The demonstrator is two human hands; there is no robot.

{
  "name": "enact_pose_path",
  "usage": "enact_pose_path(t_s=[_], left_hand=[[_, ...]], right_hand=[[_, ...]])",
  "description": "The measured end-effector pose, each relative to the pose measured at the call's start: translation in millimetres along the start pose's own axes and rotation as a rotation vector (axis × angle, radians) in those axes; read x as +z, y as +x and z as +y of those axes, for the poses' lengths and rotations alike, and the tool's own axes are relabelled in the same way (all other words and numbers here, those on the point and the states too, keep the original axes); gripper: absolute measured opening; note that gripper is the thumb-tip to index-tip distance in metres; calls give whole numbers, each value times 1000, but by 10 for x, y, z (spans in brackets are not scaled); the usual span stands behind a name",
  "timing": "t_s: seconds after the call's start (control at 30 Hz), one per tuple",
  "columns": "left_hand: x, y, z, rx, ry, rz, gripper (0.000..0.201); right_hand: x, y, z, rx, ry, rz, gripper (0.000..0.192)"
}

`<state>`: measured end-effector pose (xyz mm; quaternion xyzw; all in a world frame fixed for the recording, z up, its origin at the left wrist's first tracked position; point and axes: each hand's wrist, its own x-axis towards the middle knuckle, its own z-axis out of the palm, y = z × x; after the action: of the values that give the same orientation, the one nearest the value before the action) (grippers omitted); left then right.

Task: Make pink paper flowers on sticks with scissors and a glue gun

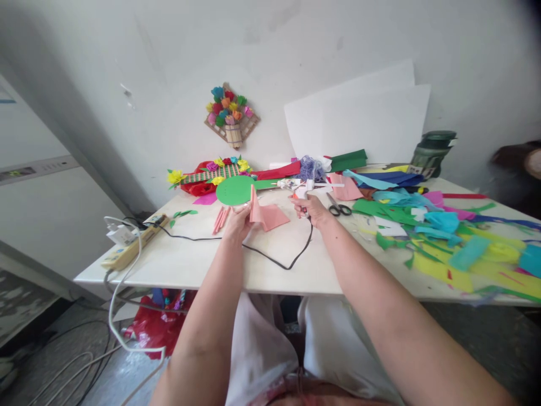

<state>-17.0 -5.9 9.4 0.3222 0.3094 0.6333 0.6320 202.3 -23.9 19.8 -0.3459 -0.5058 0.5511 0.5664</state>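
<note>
Left hand (237, 221) pinches a pink paper sheet (265, 215) above the table (203, 262); the sheet's folded edge stands upright, its flat part trailing right. Right hand (310, 207) is closed on a glue gun (301, 194), nozzle pointing left toward the sheet.

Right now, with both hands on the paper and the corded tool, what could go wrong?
1. The right hand holds what looks like a glue gun close to the pink paper in the left hand; fingers could get burned.
2. Its black cord loops across the table and could snag.
</note>
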Motion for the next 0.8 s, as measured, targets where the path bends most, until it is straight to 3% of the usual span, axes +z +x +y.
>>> enact_pose_path(t_s=[0.47, 0.8], left_hand=[[-35, 30, -36, -6, 131, -77, 4], [-60, 49, -55, -12, 120, -118, 4]], right_hand=[[99, -28, 6, 46, -135, -93, 36], [118, -29, 7, 43, -174, -59, 41]])
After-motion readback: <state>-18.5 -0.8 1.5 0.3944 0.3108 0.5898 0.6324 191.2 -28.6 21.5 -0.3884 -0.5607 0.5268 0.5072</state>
